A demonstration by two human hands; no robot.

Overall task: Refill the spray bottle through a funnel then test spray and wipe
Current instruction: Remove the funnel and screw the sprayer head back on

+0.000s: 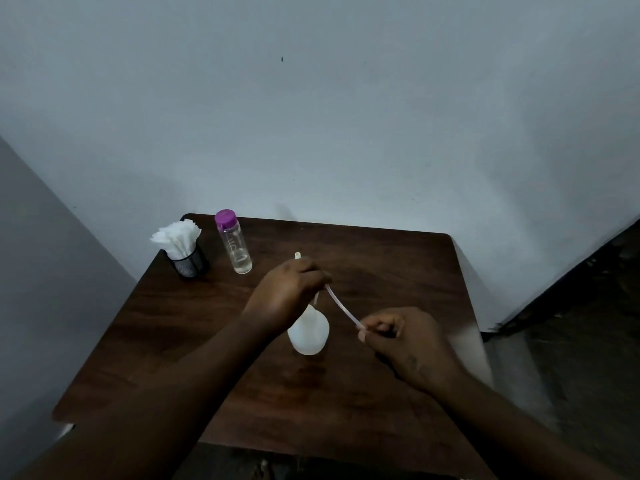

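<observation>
One unreadable mark, water bottle [234, 244]

Only 1 view here, from the head camera, looking forward and steeply down over a dark wooden table [381, 265] pushed against a pale wall [311, 116]. It sits close: both forearms enter from the bottom edge, and the wide lens bends the table edges. The wall fills the upper half, a strip of dark floor [588, 341] shows at right.
</observation>
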